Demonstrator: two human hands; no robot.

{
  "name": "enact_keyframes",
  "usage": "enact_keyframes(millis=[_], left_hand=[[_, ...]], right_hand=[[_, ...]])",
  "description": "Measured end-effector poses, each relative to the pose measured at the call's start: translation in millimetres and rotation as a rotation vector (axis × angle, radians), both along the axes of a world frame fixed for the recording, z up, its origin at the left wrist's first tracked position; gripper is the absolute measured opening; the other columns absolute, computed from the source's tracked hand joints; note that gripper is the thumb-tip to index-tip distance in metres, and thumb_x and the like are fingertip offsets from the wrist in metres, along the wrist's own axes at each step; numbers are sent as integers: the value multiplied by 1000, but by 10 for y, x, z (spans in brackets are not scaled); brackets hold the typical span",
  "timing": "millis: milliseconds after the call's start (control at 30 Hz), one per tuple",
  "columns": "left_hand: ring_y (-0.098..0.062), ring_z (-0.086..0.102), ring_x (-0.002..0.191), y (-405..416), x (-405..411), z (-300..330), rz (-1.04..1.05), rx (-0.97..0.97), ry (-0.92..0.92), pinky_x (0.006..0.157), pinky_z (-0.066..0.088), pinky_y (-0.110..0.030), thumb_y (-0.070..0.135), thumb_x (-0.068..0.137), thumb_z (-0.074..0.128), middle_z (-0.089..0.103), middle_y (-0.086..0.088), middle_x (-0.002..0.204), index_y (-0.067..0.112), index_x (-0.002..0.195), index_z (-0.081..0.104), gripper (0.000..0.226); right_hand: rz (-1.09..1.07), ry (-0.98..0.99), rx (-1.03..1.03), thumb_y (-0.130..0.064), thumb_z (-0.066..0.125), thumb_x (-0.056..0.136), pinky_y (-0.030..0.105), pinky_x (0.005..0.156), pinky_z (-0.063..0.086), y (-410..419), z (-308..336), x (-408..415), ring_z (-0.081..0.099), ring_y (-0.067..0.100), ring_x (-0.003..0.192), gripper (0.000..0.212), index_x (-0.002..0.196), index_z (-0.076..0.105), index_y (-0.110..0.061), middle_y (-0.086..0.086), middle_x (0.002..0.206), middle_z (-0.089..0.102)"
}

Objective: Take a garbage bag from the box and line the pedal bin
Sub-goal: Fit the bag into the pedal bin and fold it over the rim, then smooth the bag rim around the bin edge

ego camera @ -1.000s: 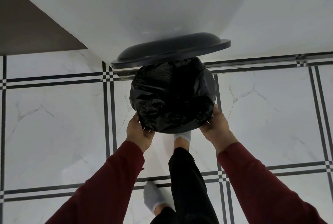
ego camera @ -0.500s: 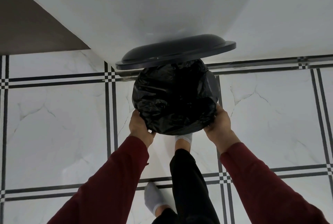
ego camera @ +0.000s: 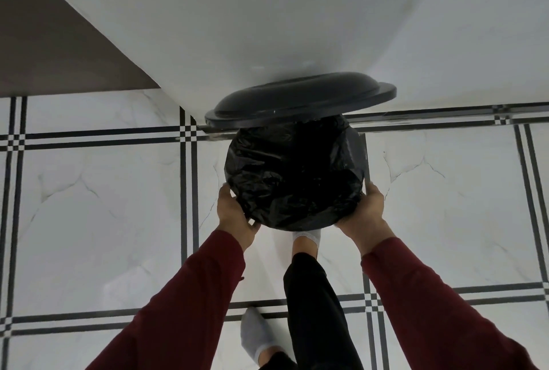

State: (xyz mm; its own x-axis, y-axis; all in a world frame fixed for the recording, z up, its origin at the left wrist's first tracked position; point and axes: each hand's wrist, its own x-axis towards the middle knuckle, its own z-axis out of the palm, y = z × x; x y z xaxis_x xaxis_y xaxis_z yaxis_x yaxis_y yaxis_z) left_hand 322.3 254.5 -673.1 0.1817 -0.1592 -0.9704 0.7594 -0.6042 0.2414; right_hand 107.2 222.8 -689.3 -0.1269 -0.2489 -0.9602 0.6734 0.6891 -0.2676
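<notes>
our left hand [ego camera: 234, 215] and right hand [ego camera: 364, 212] both grip the garbage bag [ego camera: 294, 173] hem, fingers curled round it at the near sides of the pedal bin [ego camera: 363, 149]. since a second ago both hands have slid lower down the rim, so the fold-over looks seated. lid [ego camera: 300, 99] up, foot [ego camera: 307, 238] at the bin's base. lining nearly done, we judge.

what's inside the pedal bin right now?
A black garbage bag fills the pedal bin opening under the raised lid; both hands hold its edge. The bag covers the bin's interior and bottom.
</notes>
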Motion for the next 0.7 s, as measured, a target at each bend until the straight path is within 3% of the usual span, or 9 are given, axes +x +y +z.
enact_keyframes(millis=[67,133,200,300,367,400,500,567,700], left_hand=[[-27,44,139,11,35,52,-87,154,-209,114,33,-49,69,93,43,43,-4,155,21,151,37,76],[-29,34,143,8,35,215,-161,128,-533,111,31,-40,59,97,49,34,-6,152,14,146,37,68],[-27,33,140,26,20,579,-264,-213,-908,117,31,-45,49,98,52,35,-4,143,10,141,42,59],[-31,35,139,-50,86,1174,-622,-801,-1383,117,31,-51,41,97,52,37,-9,144,4,143,42,60],[-33,30,148,-254,100,1465,-997,-989,-1525,119,30,-50,45,98,50,36,-13,154,7,148,43,63],[-32,28,151,-376,98,1562,-1164,-1005,-1587,119,29,-51,50,101,45,36,-10,158,13,150,44,62],[-27,36,149,-664,110,1550,-1503,-921,-1681,113,35,-51,57,106,21,42,-1,160,21,153,43,63],[-29,45,144,-718,151,1422,-1626,-897,-1666,110,40,-51,59,106,19,48,0,157,20,153,44,66],[-32,56,131,-595,167,1273,-1826,-923,-1804,98,48,-50,60,105,23,51,-3,155,15,151,46,69]], right_hand=[[121,137,75,-55,37,100,40,102,36,-7,158,-29,57,19,112,47,121,64,-23,-3,118,65],[219,531,60,-49,44,98,36,101,37,-2,333,-49,54,18,112,44,126,60,-19,-4,124,59],[316,912,-226,-40,49,100,34,109,39,-20,668,-4,53,14,125,41,134,57,-18,-8,134,54],[551,1238,-912,-25,52,105,33,117,36,-182,1404,200,42,11,142,37,140,54,-18,-5,152,46],[855,1400,-1237,-23,51,106,35,117,35,-422,1705,313,42,21,144,36,140,56,-11,3,154,46],[1022,1453,-1306,-26,49,106,40,117,35,-549,1771,364,44,24,143,38,140,58,-11,3,153,48],[1433,1550,-1225,-43,33,109,50,112,35,-734,1725,428,46,20,142,46,140,59,-22,-3,147,57],[1553,1583,-1179,-49,27,108,53,113,33,-684,1597,398,47,16,141,52,142,58,-23,-6,147,58],[1603,1570,-1179,-52,26,108,53,116,32,-466,1414,248,44,17,145,58,147,53,-20,-5,154,52]])
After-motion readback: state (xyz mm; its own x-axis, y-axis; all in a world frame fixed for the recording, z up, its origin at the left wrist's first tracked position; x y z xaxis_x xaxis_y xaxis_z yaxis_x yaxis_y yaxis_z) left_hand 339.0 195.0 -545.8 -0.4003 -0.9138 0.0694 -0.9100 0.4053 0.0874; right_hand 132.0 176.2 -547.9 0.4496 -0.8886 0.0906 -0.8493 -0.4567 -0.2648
